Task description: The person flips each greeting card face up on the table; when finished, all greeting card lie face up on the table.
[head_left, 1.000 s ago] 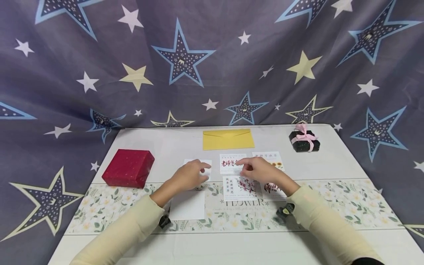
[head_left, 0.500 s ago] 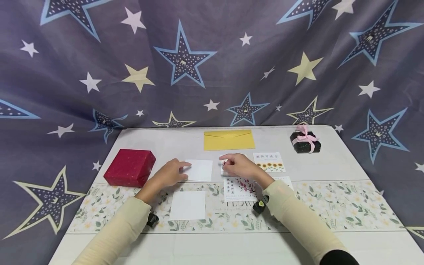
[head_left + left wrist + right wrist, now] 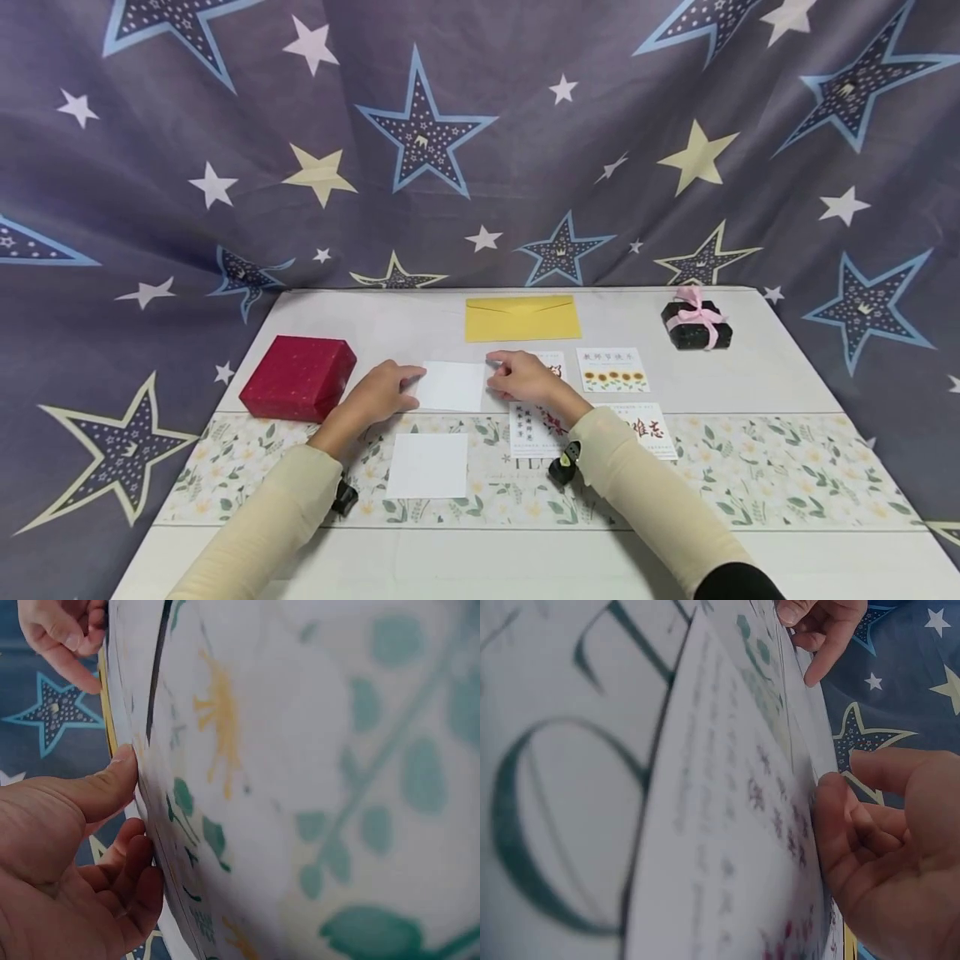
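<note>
- Star-printed curtain point(image 3: 510, 150), behind a white counter point(image 3: 465, 562).
- Far blank card point(image 3: 452, 387), flat on the counter, between both hands.
- Left hand point(image 3: 377, 392), fingers parted at the card's left edge.
- Right hand point(image 3: 527, 379), fingers parted by its right edge; contact unclear.
- Near blank card point(image 3: 427, 467).
- Yellow envelope point(image 3: 522, 320), far.
- Red box point(image 3: 296, 379), left.

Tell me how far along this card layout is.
Looks done: four printed cards lie print side up, in two rows of two. In hand: the left hand and right hand are at opposite sides of the upper white card, apparently lining it up. Probably left: the lower white card, which neither hand is touching, may need straightening.
</note>
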Tool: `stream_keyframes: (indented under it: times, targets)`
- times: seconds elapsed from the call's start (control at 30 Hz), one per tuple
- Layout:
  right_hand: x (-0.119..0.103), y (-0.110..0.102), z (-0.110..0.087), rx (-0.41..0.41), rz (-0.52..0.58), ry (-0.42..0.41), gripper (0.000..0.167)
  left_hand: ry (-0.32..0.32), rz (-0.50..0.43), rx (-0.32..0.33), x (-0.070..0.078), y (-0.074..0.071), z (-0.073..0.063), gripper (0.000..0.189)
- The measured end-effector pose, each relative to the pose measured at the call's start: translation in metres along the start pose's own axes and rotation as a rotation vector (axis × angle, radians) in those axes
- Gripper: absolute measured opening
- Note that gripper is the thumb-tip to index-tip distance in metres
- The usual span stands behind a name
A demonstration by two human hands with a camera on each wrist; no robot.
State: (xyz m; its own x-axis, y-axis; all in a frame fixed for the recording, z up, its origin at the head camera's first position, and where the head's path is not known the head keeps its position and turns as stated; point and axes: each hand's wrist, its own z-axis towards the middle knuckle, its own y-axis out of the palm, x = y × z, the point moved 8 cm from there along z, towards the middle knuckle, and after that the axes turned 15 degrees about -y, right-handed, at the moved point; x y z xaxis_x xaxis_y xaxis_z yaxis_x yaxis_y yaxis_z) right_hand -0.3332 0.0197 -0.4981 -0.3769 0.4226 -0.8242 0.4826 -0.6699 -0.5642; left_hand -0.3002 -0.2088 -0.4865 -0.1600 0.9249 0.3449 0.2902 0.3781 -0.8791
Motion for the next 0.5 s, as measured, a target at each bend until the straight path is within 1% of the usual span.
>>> stream_keyframes:
  times: [0.1,0.2,0.33,0.5]
  targets:
    - [0.0006,0.0003,-0.0011,-0.003,-0.014,0.019,0.059,-0.012,0.008,0.012,0.0008,0.0003,0.0007,0.066]
    - [-0.0003,0.0015,-0.0009,-0.027,-0.047,0.02,0.06,-0.012,0.012,0.019,0.0012,0.0009,0.0006,0.069]
    - [-0.0021,0.0028,-0.0001,-0.051,-0.099,0.011,0.058,-0.018,0.009,0.015,0.0015,0.0019,0.0014,0.074]
    - [-0.0026,0.0037,0.0006,-0.052,-0.128,0.017,0.055,-0.031,0.014,0.012,0.0001,0.0026,0.0029,0.076]
